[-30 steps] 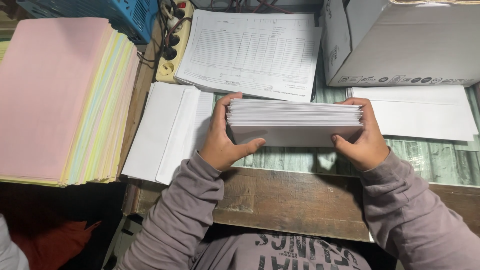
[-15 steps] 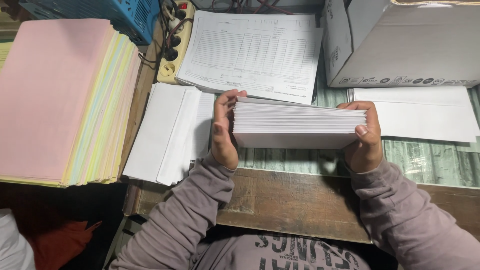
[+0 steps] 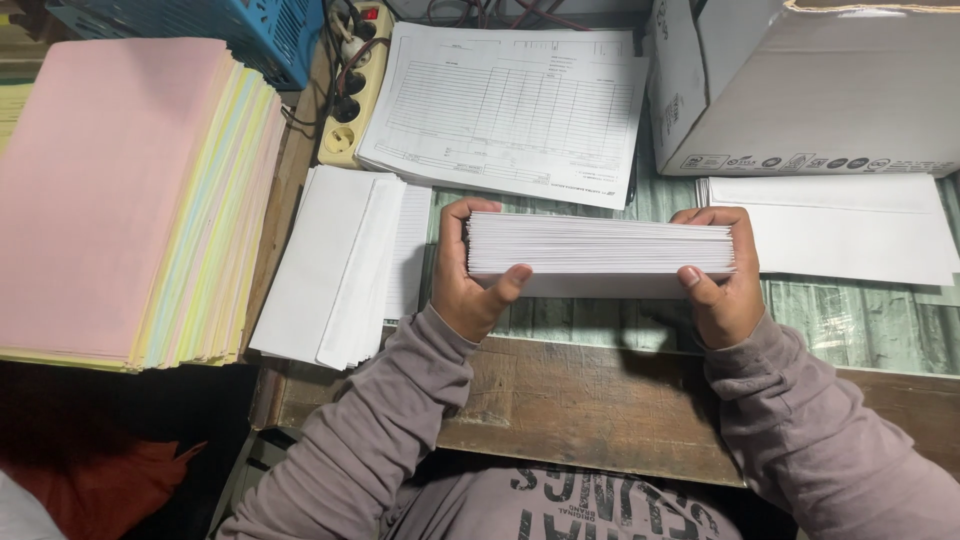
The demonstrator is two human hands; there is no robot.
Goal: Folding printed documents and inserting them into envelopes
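Note:
A thick bundle of white envelopes (image 3: 600,250) stands on its long edge above the table, held between both hands. My left hand (image 3: 468,275) clamps its left end, thumb along the front. My right hand (image 3: 722,275) clamps the right end in the same way. A loose pile of white envelopes (image 3: 340,265) lies flat just left of my left hand. Another flat stack of white envelopes (image 3: 840,225) lies to the right, behind my right hand.
A tall stack of pink, yellow and pale blue paper (image 3: 130,195) fills the left. Printed ruled forms (image 3: 505,100) lie at the back, beside a power strip (image 3: 350,100). A white cardboard box (image 3: 810,85) stands back right. The wooden table edge (image 3: 590,400) runs near me.
The bundle has shifted slightly right and been squared up on its edge. My left thumb has come round to the front of it.

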